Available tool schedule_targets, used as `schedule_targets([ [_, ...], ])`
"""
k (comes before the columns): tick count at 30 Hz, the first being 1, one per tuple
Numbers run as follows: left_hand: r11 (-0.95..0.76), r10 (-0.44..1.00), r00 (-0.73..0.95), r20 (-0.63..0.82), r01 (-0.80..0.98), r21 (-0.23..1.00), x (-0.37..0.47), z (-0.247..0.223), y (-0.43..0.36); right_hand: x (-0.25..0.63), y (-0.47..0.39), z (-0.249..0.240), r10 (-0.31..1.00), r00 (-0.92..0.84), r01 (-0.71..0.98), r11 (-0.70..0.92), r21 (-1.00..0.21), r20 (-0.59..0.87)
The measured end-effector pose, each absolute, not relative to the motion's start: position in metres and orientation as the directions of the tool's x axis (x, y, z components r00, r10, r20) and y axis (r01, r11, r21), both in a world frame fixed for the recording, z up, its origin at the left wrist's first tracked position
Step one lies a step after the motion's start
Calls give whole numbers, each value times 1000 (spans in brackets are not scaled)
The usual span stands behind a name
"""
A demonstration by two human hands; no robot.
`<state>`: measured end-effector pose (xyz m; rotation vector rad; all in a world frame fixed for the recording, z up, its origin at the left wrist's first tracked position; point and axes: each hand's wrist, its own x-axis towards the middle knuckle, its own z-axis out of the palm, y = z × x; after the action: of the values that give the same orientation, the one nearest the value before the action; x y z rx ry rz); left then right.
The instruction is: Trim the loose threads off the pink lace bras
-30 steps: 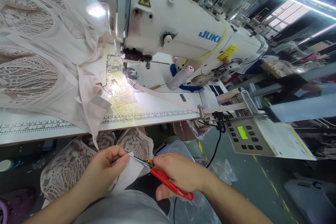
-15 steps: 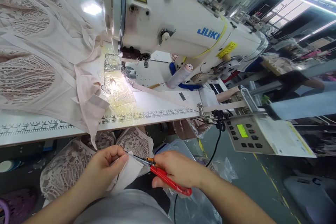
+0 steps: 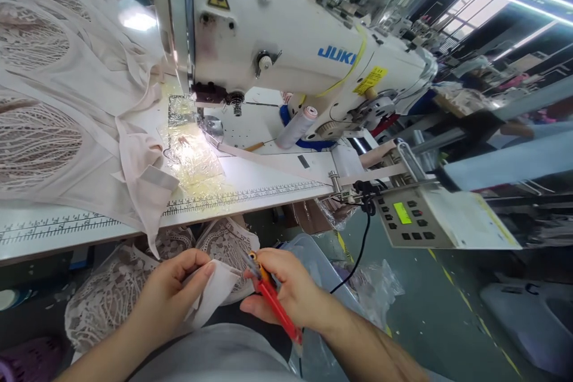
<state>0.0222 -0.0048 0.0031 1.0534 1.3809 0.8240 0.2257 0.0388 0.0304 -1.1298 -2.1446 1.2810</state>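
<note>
- our left hand point(image 3: 179, 283) has the pale floppy fabric flap point(image 3: 217, 292) pinched
- our right hand point(image 3: 293, 286)'s wrapped round red-handled metal scissors point(image 3: 273, 300), slanting up-left, just right of the flap

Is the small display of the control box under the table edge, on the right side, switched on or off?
On: the display on the control box glows bright yellow-green.

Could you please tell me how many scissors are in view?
1: the red scissors, in the right hand, near the fabric in the left hand. Others may be hidden under the garments.
</note>
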Motion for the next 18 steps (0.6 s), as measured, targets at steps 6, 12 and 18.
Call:
schedule_targets([
  [6,118,972,158,-176,322,939,14,-5,-3,205,34,13,784,-620,467,414,-782,45],
  [12,-432,890,275,364,762,482,18,-22,-11,213,40,27,901,-430,479,278,-832,54],
  [18,-272,958,232,168,920,281,-42,-42,-43,242,35,55,990,-123,260,104,-960,75],
])
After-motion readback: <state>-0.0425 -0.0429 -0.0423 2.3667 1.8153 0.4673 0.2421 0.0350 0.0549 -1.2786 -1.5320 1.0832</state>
